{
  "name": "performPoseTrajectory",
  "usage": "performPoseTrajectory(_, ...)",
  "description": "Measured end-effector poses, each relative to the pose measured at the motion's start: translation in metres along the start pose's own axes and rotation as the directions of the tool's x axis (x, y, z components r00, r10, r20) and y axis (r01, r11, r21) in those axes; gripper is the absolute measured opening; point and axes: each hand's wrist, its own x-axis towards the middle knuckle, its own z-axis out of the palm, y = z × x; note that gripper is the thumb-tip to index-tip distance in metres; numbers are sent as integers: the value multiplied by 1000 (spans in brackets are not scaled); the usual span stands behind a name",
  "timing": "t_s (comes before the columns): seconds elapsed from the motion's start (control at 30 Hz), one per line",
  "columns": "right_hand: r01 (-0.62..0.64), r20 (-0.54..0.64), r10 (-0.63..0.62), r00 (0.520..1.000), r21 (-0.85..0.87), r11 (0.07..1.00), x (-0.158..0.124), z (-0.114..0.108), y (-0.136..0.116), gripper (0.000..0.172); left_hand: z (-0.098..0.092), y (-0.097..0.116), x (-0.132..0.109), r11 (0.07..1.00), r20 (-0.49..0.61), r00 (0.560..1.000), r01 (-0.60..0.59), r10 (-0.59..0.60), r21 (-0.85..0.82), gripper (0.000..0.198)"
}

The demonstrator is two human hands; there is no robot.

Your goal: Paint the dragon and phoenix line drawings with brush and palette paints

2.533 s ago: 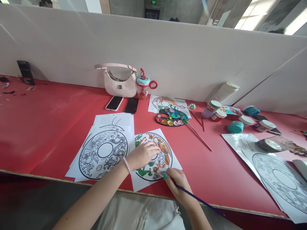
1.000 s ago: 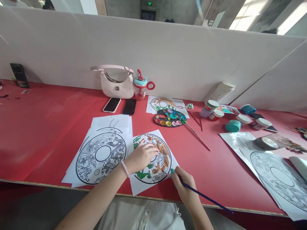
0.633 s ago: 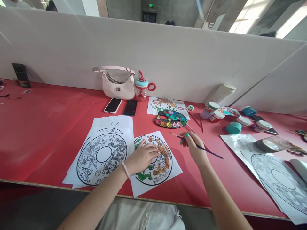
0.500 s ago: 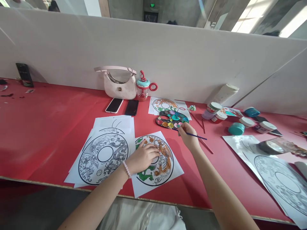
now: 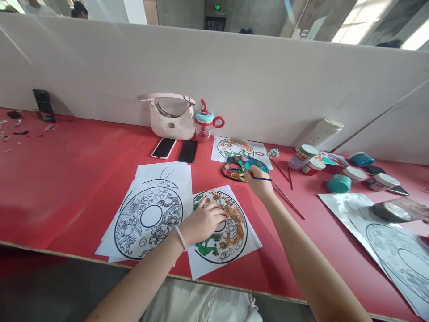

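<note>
My left hand point(image 5: 205, 222) lies flat with fingers spread on a partly coloured sheet point(image 5: 231, 257), a ring design with a green dragon and an orange phoenix. Between the fingers of my right hand point(image 5: 259, 183) is a thin dark-blue paintbrush point(image 5: 263, 178); its tip is hidden behind the hand. That hand is over the near edge of a black paint palette point(image 5: 231, 173) with wells of several colours. To the left, a stack of uncoloured sheets point(image 5: 151, 232) with the same kind of ring design reaches the coloured sheet.
A pink handbag point(image 5: 172, 120), a cup with a red handle point(image 5: 203, 123) and two phones point(image 5: 188, 151) stand or lie toward the partition. Paint jars point(image 5: 339, 183) cluster at right, near more printed sheets point(image 5: 389, 241). Another brush point(image 5: 288, 199) lies beside my right forearm.
My right hand has turned and shifted over the palette's edge, and less of the brush shows. My left hand stays on the sheet. The whole view has shifted slightly.
</note>
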Motion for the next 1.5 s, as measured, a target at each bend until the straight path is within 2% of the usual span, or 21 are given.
performPoseTrajectory(0.23, 5, 8, -5, 1000, 12, 1000, -4, -6, -3, 25, 3, -1, -1, 999, -18, 1000, 4, -5, -51, 27)
performPoseTrajectory(0.33, 2, 0, -2, 1000, 50, 999, -22, -21, -8, 23, 3, -2, -2, 998, -28, 1000, 6, -7, -68, 26)
performPoseTrajectory(0.43, -9, 7, 8, 1000, 153, 988, -62, -41, -10, 24, 3, -1, -1, 996, -31, 999, 11, -13, -84, 27)
performPoseTrajectory(0.57, -89, -39, 102, 994, 257, 962, -138, -61, -4, 34, 2, 0, 0, 998, -24, 1000, -13, 11, -67, 32)
performPoseTrajectory(0.67, -154, -17, 169, 986, 332, 931, -186, -64, -3, 39, 1, 1, 0, 996, -24, 1000, -7, 5, -92, 33)
performPoseTrajectory(0.77, -197, 38, 197, 980, 366, 909, -215, -61, -9, 37, -1, 2, 0, 992, -13, 1000, 12, -14, -125, 32)
performPoseTrajectory(0.93, -231, 39, 232, 972, 356, 905, -231, -49, -25, 34, -3, 3, -2, 990, 3, 999, 39, -39, -133, 36)
performPoseTrajectory(1.13, -277, 49, 279, 959, 372, 886, -240, -39, -27, 39, -2, 2, -3, 992, 12, 999, 40, -39, -121, 35)
performPoseTrajectory(1.3, -270, 116, 244, 963, 365, 891, -245, -36, -32, 39, -1, 2, -3, 994, 3, 1000, 24, -24, -107, 34)
performPoseTrajectory(1.5, -185, 111, 155, 982, 352, 918, -251, -30, -36, 37, -2, 3, -3, 993, 1, 1000, 23, -23, -116, 33)
